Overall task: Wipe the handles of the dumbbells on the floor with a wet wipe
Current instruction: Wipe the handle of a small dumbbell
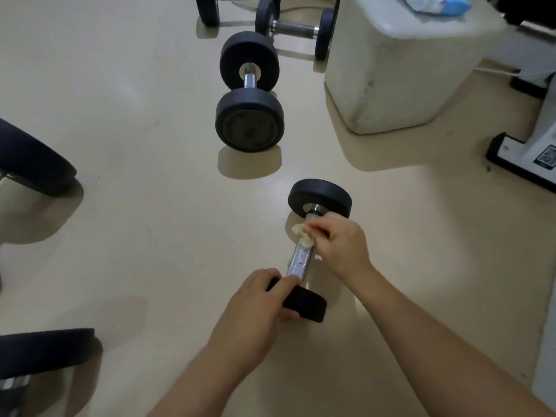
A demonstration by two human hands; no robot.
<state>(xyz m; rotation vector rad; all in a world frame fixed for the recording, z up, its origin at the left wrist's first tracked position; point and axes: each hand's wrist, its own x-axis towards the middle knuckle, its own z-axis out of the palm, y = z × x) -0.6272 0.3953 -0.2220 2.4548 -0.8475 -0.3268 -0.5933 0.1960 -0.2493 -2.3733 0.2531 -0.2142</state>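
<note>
The small dumbbell lies on the floor. The left hand holds its near black end, with fingers curled over it. The right hand pinches a wet wipe against the shiny handle, close to the far end. A bigger dumbbell lies farther off.

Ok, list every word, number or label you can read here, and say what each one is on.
"10": faint, my best reading, on the near end face of the middle dumbbell; the small lettering around it is too blurred to read.
Label on the machine foot at the right: too blurred to read.
Print on the blue pack atop the white bin: too blurred to read.
Held dumbbell: no text visible.
</note>
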